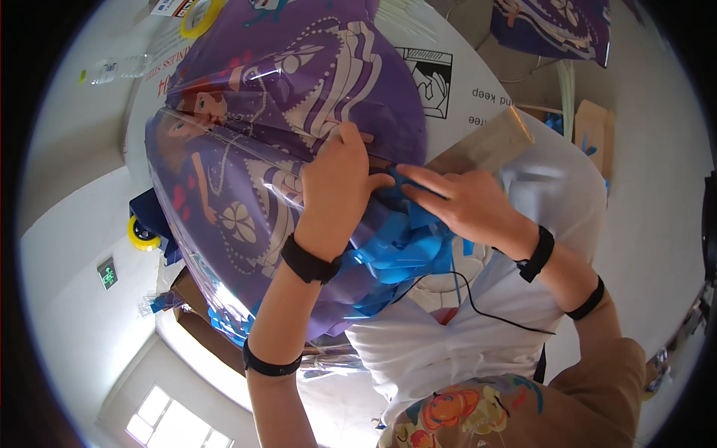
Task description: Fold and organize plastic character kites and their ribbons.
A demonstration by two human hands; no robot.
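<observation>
A large glossy purple plastic sheet (258,160), printed with cartoon figures in long dresses, is spread and folded before me. My left hand (336,175) is closed on the sheet near its right-hand edge, thumb pointing right. My right hand (474,205) meets it from the right, its fingers closed at a blue strip (399,179) by the left thumb. The right thumb is hidden. Below the hands, a crumpled bunch of blue material (407,243) hangs over my lap. A shiny translucent strip (485,145) lies just beyond the right hand.
Under the sheet is a white printed board (467,75). A yellow ring (202,18) and a clear bottle (116,69) are at the far left. Pale thin sticks (566,97), an open cardboard box (594,134) and another purple printed sheet (553,30) are at the far right. A black cord (478,310) crosses my lap.
</observation>
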